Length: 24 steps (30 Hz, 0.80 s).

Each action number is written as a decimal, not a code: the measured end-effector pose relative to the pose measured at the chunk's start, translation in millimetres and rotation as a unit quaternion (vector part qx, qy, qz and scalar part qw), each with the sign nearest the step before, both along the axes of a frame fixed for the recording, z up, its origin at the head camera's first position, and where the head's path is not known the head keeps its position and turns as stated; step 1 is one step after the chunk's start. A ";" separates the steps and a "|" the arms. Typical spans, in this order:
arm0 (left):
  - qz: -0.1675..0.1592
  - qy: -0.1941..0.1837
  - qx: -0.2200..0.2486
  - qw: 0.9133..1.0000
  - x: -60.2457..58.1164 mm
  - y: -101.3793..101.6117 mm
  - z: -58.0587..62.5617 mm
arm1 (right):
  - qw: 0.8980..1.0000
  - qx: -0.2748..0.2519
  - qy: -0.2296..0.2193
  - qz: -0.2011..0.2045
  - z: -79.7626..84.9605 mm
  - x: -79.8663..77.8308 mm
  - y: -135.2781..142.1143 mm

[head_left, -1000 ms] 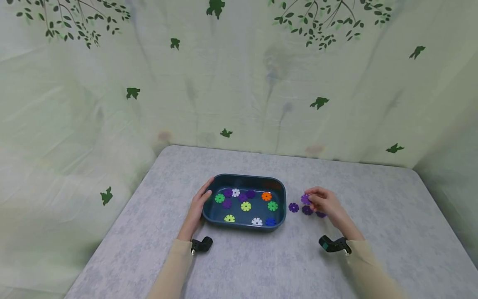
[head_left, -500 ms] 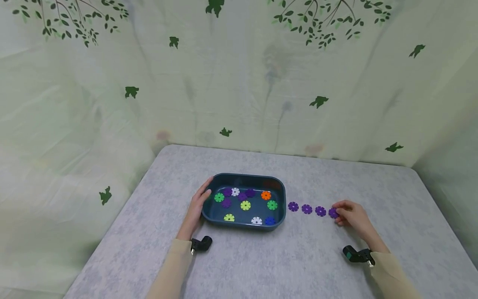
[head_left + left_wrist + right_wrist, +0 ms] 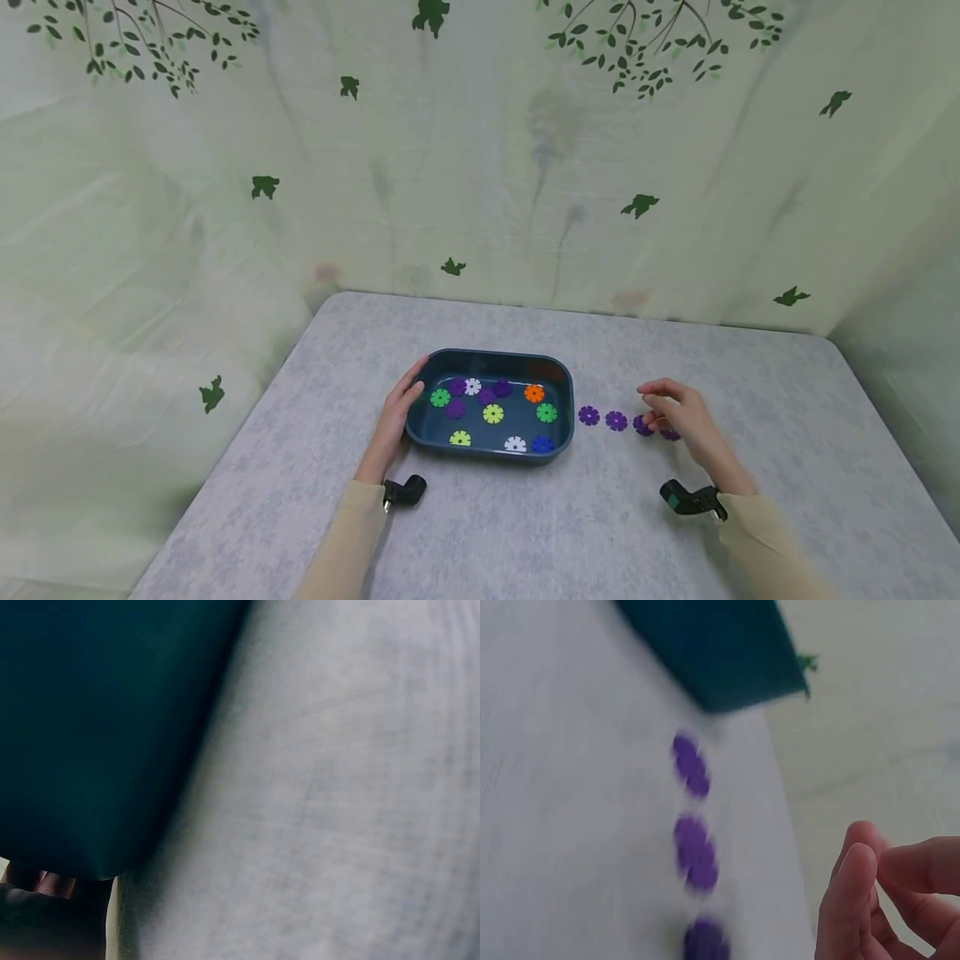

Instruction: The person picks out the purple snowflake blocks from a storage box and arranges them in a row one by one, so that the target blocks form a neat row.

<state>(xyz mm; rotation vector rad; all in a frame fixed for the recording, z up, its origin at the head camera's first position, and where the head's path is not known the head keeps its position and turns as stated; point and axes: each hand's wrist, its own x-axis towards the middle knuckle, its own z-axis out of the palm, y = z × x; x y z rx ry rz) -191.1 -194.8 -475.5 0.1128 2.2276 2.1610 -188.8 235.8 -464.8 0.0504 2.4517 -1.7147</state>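
Observation:
My left hand holds the left side of a dark blue rectangular tray, with the thumb over its rim and the fingers along the outer wall. To the right of the tray, several purple notched plastic discs lie in a row; the nearest disc sits just off its wall. My right hand hovers above the far end of that row, hiding part of the last two discs. Its fingers are loosely bent, and the right wrist view shows nothing between the fingertips.
Inside the tray lie more notched discs: green, yellow, white, orange, blue and several purple. The grey tabletop ends at a leaf-print curtain behind and on both sides.
My right hand has set a purple disc down at the right end of the row, let go, and moved back toward the tray. The left hand and tray stay in place.

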 end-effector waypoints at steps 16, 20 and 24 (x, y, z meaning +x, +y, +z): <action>0.008 0.005 0.004 1.000 -6.6 -2.8 -14.0 | 0.979 -0.121 -0.039 0.157 28.4 -32.9 -135.7; 0.025 0.012 -0.015 1.000 -12.5 -4.6 -26.5 | 0.977 -0.106 -0.064 0.174 27.1 -42.0 -159.4; 0.032 0.025 -0.028 0.999 -13.2 -4.1 -29.1 | 0.980 -0.079 -0.094 0.157 23.9 -49.1 -175.7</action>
